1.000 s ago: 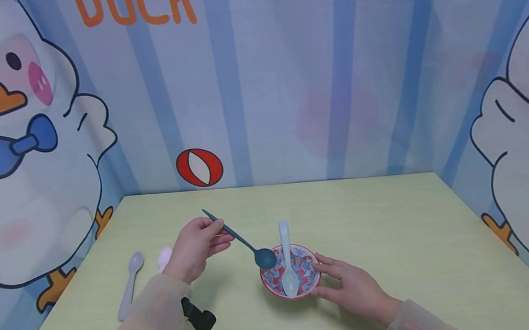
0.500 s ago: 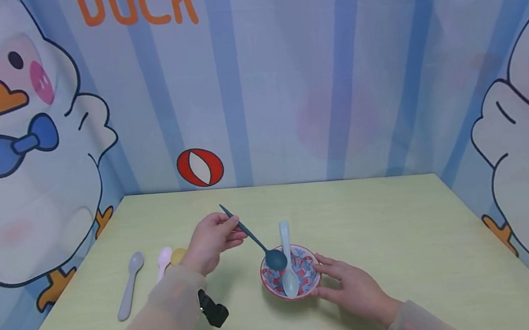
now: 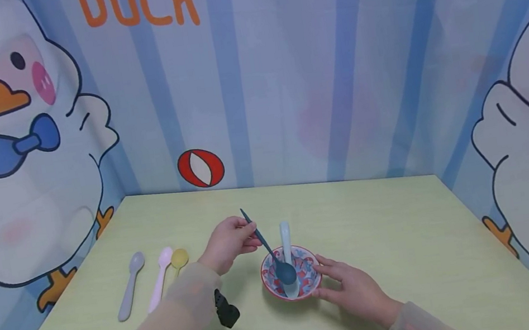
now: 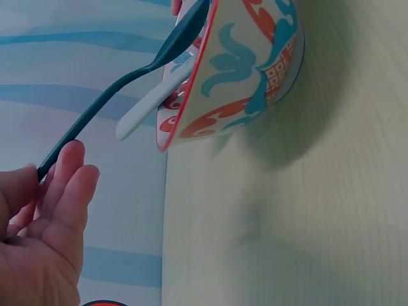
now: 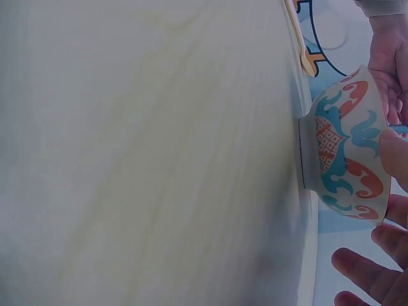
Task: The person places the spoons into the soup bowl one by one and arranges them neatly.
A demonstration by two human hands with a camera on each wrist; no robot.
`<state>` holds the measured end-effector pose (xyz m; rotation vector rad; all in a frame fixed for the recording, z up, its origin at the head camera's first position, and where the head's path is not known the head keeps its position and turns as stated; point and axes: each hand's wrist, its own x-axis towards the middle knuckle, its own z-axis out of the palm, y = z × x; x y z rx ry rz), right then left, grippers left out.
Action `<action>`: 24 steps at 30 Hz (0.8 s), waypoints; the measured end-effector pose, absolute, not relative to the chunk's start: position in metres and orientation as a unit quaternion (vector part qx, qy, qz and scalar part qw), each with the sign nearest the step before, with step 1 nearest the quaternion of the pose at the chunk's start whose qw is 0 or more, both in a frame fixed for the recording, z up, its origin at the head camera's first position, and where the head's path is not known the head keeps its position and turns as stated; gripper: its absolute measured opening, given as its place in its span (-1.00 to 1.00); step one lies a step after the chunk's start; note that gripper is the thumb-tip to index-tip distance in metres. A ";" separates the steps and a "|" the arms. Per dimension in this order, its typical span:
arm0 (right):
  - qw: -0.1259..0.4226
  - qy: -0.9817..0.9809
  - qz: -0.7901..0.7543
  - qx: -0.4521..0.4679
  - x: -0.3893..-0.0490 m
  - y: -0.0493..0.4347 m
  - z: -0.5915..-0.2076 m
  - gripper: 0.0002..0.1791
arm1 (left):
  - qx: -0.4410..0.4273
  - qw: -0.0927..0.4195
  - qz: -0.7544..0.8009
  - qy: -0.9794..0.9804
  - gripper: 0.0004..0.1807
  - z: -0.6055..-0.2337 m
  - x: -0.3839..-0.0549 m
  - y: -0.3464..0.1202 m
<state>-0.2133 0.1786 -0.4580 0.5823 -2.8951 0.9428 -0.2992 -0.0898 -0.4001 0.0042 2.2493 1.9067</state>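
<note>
My left hand point(image 3: 232, 241) pinches the teal spoon point(image 3: 286, 273) by its handle, head over the bowl point(image 4: 236, 70), not yet let go. The right hand point(image 3: 355, 287), fingers spread, touches the bowl's side. I judge: white spoon point(image 3: 285, 235) in, between both hands' fingers; grey spoon point(image 3: 131, 290), pink spoon point(image 3: 165, 258), yellow spoon point(image 3: 179, 258) outstanding, left of the pinching fingers.

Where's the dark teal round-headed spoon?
In the head view's lower centre, the dark teal spoon, pinched in the left hand, slants over the round red-rimmed patterned bowl, partly covering the pale white spoon.
</note>
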 end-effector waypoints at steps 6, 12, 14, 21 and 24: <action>0.021 -0.935 0.301 0.188 -0.213 0.178 -0.458 -0.25 | 0.018 0.114 0.614 0.781 -0.77 -0.406 -0.302 -0.082; 0.024 -0.935 0.299 0.188 -0.214 0.179 -0.459 -0.25 | 0.029 0.116 0.597 0.793 -0.76 -0.409 -0.305 -0.074; 0.025 -0.935 0.300 0.188 -0.214 0.180 -0.459 -0.26 | 0.031 0.116 0.590 0.799 -0.76 -0.411 -0.306 -0.072; 0.024 -0.934 0.300 0.194 -0.214 0.180 -0.459 -0.25 | 0.023 0.118 0.574 0.810 -0.78 -0.413 -0.308 -0.063; 0.025 -0.935 0.295 0.195 -0.215 0.181 -0.460 -0.25 | 0.013 0.118 0.569 0.814 -0.78 -0.416 -0.310 -0.059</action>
